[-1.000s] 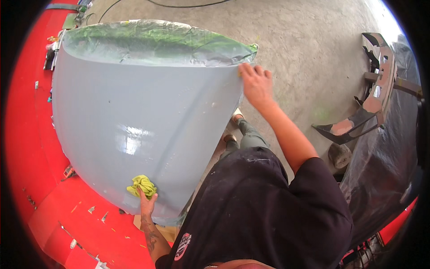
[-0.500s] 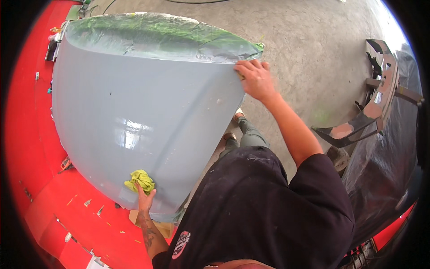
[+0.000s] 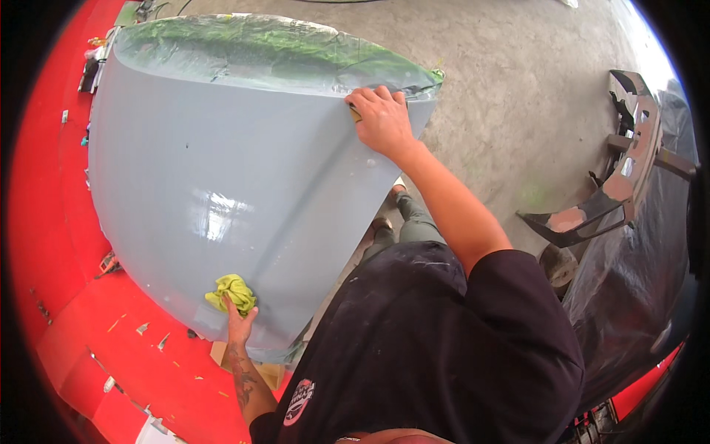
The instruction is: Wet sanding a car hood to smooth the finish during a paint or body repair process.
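Concrete floor [image 3: 510,81] spreads around 1 o'clock, giving open room beyond the panel's edge. The broad, curved, glossy grey panel [image 3: 244,148] lies at 10 o'clock; rubbing its surface seems to be the step in hand. A crumpled, green-streaked masking sheet [image 3: 259,52] borders it from 11 to 12. The curved brown-and-black bumper part [image 3: 637,163] stands toward 2 to 3 o'clock, well apart from both hands.

At 12 o'clock, the person's right hand [image 3: 383,124] has its fingers bent close together over a pad, near the masked border. At 7 to 8, the left hand [image 3: 239,325] grips a cloth with its fingers, thumb spread apart. That bunched yellow-green cloth [image 3: 231,290] rests on the panel at 8. The small tan pad [image 3: 355,114] shows only its edge, under the right fingers.

The next stroke probably calls for even, light pressure, keeping off the masking; there is more room toward 9 o'clock.
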Available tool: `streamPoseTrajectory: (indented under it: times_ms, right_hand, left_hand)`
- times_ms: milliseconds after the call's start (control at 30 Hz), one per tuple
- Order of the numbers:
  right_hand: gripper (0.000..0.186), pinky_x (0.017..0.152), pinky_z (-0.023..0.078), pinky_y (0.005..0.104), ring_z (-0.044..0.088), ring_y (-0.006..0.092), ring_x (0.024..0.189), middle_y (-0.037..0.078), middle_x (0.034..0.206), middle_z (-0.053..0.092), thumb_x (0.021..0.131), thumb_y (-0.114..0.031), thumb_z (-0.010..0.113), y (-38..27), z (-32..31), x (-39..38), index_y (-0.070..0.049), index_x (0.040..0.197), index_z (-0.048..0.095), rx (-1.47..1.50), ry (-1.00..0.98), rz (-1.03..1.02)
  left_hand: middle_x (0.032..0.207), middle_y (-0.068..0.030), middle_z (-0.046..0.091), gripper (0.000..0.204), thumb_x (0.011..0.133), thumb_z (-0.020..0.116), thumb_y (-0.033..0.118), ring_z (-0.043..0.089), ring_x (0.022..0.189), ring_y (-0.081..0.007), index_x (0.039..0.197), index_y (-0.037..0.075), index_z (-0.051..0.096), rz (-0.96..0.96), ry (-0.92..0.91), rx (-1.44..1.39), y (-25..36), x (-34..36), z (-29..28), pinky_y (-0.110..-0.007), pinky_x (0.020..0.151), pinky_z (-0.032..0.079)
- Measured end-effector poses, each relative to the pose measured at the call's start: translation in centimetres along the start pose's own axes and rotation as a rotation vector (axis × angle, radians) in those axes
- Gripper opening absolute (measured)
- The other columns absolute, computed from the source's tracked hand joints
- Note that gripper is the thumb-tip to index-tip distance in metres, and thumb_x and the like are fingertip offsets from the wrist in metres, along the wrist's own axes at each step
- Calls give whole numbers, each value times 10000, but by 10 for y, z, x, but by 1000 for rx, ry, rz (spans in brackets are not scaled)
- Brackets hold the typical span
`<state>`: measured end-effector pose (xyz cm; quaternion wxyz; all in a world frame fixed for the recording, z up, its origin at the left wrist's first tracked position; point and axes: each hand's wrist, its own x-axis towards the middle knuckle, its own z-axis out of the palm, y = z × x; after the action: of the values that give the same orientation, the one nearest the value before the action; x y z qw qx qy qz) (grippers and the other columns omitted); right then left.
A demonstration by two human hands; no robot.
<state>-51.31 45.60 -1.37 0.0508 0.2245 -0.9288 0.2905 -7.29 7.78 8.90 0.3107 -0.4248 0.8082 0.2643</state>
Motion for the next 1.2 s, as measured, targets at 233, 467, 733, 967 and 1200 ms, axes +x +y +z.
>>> streamPoseTrajectory:
  times_ms: [233,467,733,967,1200]
  right_hand:
    - [407,826,391,396,571,215,1011,-33,1153,629,708,-38,629,34,-23,-35,-158,1097,643,-87,-16,69]
    - [490,827,396,380,583,208,1012,-38,1224,613,694,-52,611,15,-9,-30,-169,1170,625,-98,28,-17]
    - [491,835,398,385,580,215,1033,-31,1226,614,714,-57,606,89,-51,-61,-177,1190,613,-293,17,43]
    - [450,849,415,405,578,235,1048,-14,1202,627,742,-78,617,88,-43,-61,-150,1186,623,-273,75,209]
    - [529,887,410,408,548,255,1100,9,1269,570,745,-136,632,46,-20,-71,-121,1274,605,-289,57,190]
  left_hand:
    - [1630,-191,-31,1078,825,750,236,66,1506,-279,1549,9,-15,1,14,-89,-1,-8,6,-361,1200,150]
    - [1629,-191,-71,1083,799,777,214,71,1507,-291,1560,45,25,24,21,-70,-2,-2,7,-368,1192,188]
    - [1631,-189,-34,1103,811,768,220,132,1495,-277,1556,41,-26,4,-6,-141,-1,-6,3,-363,1179,222]
    - [1629,-198,-36,1096,808,770,226,112,1500,-288,1557,41,-8,14,-6,-112,-5,-5,4,-372,1182,215]
    - [1622,-210,-83,1065,808,761,231,58,1508,-320,1562,55,30,93,33,-160,-21,-4,12,-394,1193,189]
